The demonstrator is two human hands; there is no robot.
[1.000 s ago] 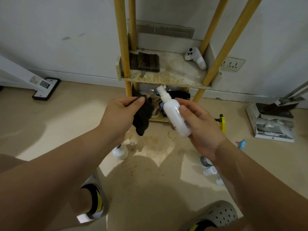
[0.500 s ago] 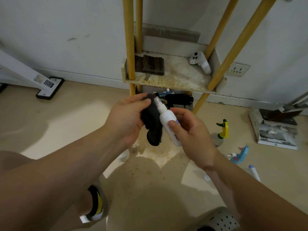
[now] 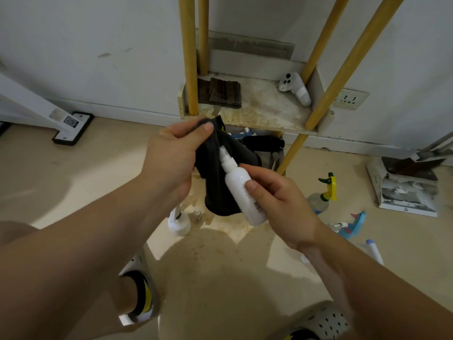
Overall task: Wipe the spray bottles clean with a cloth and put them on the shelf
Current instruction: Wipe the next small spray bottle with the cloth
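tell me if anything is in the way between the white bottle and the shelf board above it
Nothing visible blocks it. The right hand holds the white spray bottle just below the shelf board, whose middle is bare between the brown folded cloth and the white controller.

Both forearms extend forward from the lower corners of the view and converge at centre. The left hand (image 3: 171, 153) is raised, its back toward the camera, with the fingers curled and the thumb pressed across the top of the dark cloth (image 3: 215, 177) it grips. The right hand (image 3: 277, 200) sits slightly lower and just beside the left, fingers wrapped around the white spray bottle (image 3: 241, 190), thumb lying on the bottle's front. Both wrists are bent inward.
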